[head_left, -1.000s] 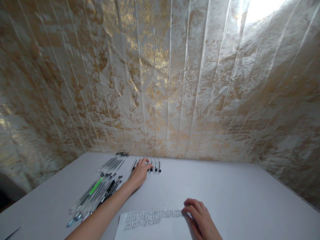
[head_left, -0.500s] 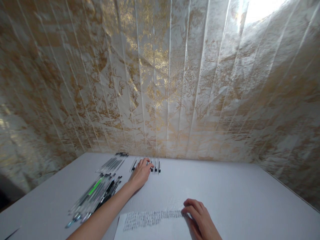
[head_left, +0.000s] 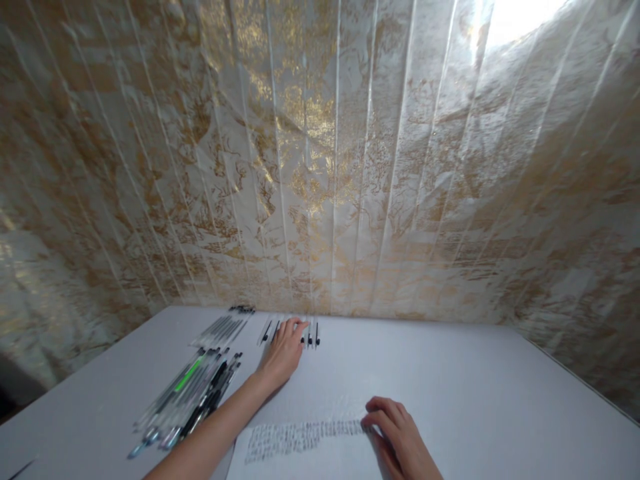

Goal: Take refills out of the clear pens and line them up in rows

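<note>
My left hand [head_left: 285, 353] reaches to the back of the white table. Its fingers lie forward over a row of slim clear pens with black ends [head_left: 310, 339], touching or just above them. Part of that row is hidden under the hand, and I see nothing lifted in it. My right hand [head_left: 397, 430] rests at the right side of a sheet of paper [head_left: 295, 460] bearing rows of dark handwriting. Its fingers are loosely bent, with a gap at the thumb, and no pen shows in it.
Left of my forearm lies a large group of pens [head_left: 170, 400], one bright green [head_left: 189, 375]. Behind them is a bundle of thin grey sticks, perhaps refills [head_left: 223, 328], with dark ends. A patterned gold and silver curtain [head_left: 320, 200] hangs along the table's back edge.
Over the row of pens, my left hand has shifted slightly and its thumb side has moved out a little. My right hand stays where it was. The view has drifted slightly.
</note>
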The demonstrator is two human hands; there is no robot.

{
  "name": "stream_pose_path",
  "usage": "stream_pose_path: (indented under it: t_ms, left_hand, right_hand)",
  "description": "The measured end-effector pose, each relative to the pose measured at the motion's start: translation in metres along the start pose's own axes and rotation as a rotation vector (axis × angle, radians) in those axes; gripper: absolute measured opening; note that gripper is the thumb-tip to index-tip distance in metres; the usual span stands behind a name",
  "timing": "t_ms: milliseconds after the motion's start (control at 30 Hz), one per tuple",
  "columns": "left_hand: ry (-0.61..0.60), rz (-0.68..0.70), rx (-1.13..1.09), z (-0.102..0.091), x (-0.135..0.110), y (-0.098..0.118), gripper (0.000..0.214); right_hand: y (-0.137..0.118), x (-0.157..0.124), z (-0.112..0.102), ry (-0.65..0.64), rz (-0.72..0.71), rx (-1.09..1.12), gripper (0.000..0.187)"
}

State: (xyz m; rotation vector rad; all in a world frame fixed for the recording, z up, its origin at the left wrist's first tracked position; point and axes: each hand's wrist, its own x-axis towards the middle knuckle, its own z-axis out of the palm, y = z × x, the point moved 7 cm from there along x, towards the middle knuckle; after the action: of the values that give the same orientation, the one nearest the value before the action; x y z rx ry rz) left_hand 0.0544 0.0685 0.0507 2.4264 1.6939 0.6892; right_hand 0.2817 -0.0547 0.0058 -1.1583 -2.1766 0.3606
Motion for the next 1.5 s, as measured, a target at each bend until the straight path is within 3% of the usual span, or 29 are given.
stream_pose_path:
  t_ms: [200, 333, 467, 633, 800, 1000, 1233, 1500]
  left_hand:
    - [-0.103, 0.054, -0.046, 0.014, -0.046, 0.031, 0.043]
    - [-0.182, 0.073, -0.056, 0.029, -0.069, 0.044, 0.045]
    - [-0.168, 0.066, -0.038, 0.031, -0.076, 0.047, 0.043]
    - [-0.146, 0.064, -0.041, 0.031, -0.076, 0.042, 0.044]
    - [-0.189, 0.056, -0.043, 0.034, -0.072, 0.036, 0.051]
    - [-0.258, 0.031, 0.001, 0.031, -0.07, 0.037, 0.056]
    - [-0.194, -0.039, 0.155, 0.025, -0.072, 0.036, 0.06]
    - [-0.154, -0.016, 0.227, 0.03, -0.074, 0.031, 0.064]
  right_hand:
    - [-0.001, 0.001, -0.011, 0.046, 0.04, 0.063, 0.021]
    - [0.011, 0.011, -0.012, 0.081, 0.125, 0.154, 0.026]
    - [0.02, 0.048, 0.01, 0.044, 0.109, 0.151, 0.031]
    - [0.025, 0.113, 0.032, 0.085, 0.123, -0.084, 0.049]
    - [0.019, 0.149, 0.051, -0.043, 0.149, -0.307, 0.046]
    - [0.01, 0.153, 0.063, -0.152, 0.197, -0.384, 0.053]
    - [0.011, 0.154, 0.073, -0.289, 0.271, -0.413, 0.075]
    - [0.004, 0.158, 0.076, -0.318, 0.262, -0.422, 0.076]
